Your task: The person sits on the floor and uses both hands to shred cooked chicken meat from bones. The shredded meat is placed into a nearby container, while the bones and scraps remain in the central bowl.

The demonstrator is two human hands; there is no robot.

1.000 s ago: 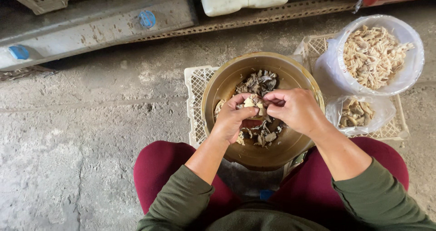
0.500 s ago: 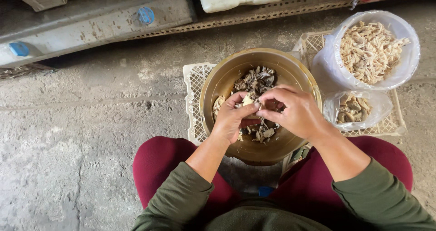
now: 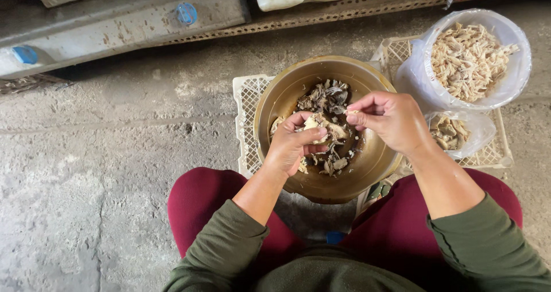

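Left hand (image 3: 293, 146) curled around pale piece (image 3: 314, 124) over bowl (image 3: 275, 97)

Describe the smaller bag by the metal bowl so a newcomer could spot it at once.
Start at the big brass-coloured bowl on the white lattice crates. To its right, the small clear bag lies just beyond the right hand. Unlike the full lined tub above it, it holds only a few darker pieces.

The hands, pressed together over the bowl (image 3: 321, 125) a second ago, have come apart. The right hand (image 3: 390, 123) has drawn off to the right with a small shred pinched in its fingertips, while the left hand (image 3: 293, 146) keeps its grip on the pale piece (image 3: 320, 125), now plainly showing.
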